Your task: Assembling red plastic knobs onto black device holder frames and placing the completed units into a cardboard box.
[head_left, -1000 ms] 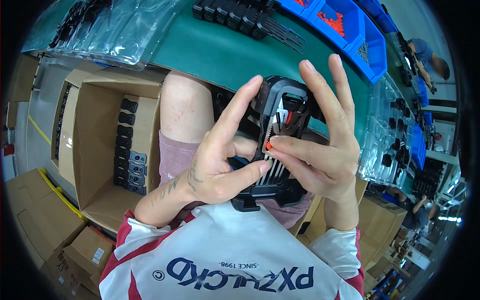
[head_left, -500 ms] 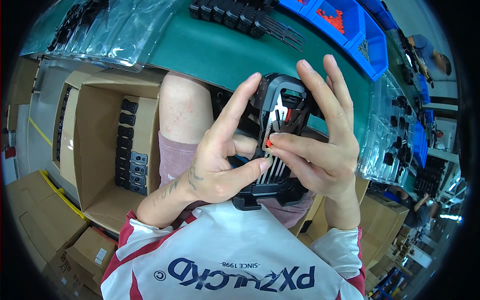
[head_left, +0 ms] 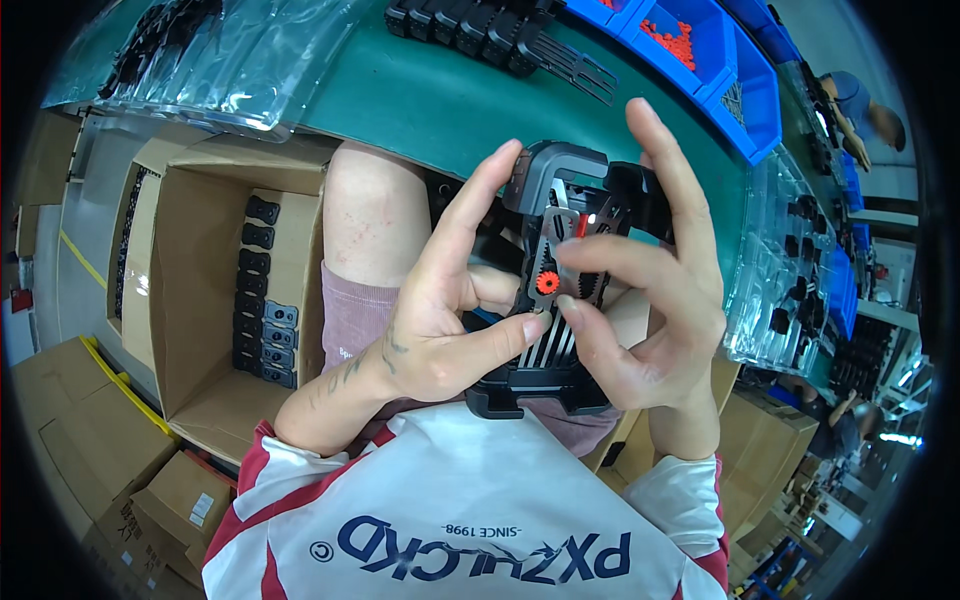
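My left hand point(head_left: 440, 325) is wrapped round a black plastic bracket point(head_left: 560, 160) with pale metal slats and a toothed plate inside, held tilted above my lap. The left thumb presses its lower part. A small red gear point(head_left: 547, 283) sits in the bracket beside the toothed plate. Close over it, my right hand point(head_left: 660, 310) has thumb and forefinger apart with nothing between them. The forefinger hides part of the inner plates, and I cannot tell whether it touches them. A second red piece point(head_left: 583, 226) shows higher in the bracket.
The green table point(head_left: 400, 100) bears a row of black brackets point(head_left: 480, 30) and blue bins point(head_left: 748, 75), one with red pieces point(head_left: 668, 42). An open cardboard box point(head_left: 185, 300) with black parts is at my left. Clear plastic trays point(head_left: 775, 270) lie at right. People work beyond.
My right thumb and forefinger have let go of the red gear and drawn apart, leaving it in the bracket. My left hand keeps its hold.
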The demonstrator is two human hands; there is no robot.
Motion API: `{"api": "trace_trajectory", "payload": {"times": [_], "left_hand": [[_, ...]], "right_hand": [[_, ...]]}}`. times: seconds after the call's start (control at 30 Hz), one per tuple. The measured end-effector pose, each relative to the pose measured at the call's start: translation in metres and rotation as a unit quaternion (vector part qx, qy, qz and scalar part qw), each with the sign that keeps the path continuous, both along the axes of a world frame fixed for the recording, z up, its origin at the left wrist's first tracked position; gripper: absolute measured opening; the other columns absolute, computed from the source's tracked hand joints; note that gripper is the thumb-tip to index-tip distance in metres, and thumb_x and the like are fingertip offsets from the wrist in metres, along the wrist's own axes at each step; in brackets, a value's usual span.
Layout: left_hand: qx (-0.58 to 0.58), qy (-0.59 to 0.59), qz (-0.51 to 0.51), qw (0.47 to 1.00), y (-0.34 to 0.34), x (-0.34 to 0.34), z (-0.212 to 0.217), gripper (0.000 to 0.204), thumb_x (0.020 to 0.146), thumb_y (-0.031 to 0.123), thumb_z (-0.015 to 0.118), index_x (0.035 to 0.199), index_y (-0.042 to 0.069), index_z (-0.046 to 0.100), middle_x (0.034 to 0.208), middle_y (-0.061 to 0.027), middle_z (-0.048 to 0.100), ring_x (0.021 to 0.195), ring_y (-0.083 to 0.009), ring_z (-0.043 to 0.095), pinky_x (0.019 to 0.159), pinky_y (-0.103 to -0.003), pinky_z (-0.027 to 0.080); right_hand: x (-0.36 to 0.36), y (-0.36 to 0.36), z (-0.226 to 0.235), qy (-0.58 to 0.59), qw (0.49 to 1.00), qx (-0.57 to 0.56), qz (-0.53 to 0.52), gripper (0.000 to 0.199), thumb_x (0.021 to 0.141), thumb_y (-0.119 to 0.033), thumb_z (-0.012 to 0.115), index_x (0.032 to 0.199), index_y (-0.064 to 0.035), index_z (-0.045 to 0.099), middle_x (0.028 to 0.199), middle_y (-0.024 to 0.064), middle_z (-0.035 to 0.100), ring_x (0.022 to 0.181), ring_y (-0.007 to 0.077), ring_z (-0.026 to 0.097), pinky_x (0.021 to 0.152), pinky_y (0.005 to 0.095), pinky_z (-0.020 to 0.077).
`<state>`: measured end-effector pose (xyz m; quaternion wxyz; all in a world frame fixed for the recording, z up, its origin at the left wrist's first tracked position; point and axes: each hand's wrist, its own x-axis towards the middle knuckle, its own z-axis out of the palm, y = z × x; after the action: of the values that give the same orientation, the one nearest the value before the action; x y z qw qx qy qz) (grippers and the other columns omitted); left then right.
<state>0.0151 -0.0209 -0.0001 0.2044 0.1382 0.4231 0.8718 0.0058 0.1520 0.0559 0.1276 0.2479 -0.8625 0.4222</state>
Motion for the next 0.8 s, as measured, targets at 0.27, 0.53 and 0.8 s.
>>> {"api": "trace_trajectory", "payload": {"times": [0.27,0.53,0.8], "left_hand": [[-0.034,0.067,0.02,0.997,0.0,0.001,-0.003,0.091,0.073,-0.013,0.052,0.146,-0.001,-0.001,0.15,-0.0216,0.017,0.071,-0.0156,0.063,0.062,-0.022,0.05],[-0.086,0.169,0.063,0.98,0.0,0.002,-0.008,0.089,0.073,-0.011,0.053,0.145,-0.004,0.002,0.151,-0.0208,0.014,0.067,-0.015,0.063,0.058,-0.022,0.051],[-0.18,0.212,0.079,0.957,-0.003,0.004,-0.011,0.088,0.073,-0.011,0.053,0.145,-0.004,0.002,0.151,-0.0219,0.015,0.066,-0.0143,0.063,0.057,-0.022,0.05]], "right_hand": [[-0.007,0.002,-0.003,0.079,0.991,0.101,0.028,0.022,0.058,-0.012,0.073,0.08,-0.0111,0.071,0.14,0.0245,0.037,0.128,0.0411,0.038,0.103,0.0452,0.0356],[-0.004,-0.001,-0.003,0.052,0.996,0.067,0.026,0.023,0.059,-0.015,0.078,0.08,-0.0102,0.069,0.138,0.0232,0.039,0.124,0.0374,0.042,0.1,0.0433,0.0389],[-0.001,-0.003,-0.022,0.017,1.0,-0.022,-0.004,0.029,0.062,-0.017,0.081,0.085,-0.0079,0.064,0.136,0.0204,0.04,0.115,0.0305,0.047,0.096,0.0409,0.0416]]}}
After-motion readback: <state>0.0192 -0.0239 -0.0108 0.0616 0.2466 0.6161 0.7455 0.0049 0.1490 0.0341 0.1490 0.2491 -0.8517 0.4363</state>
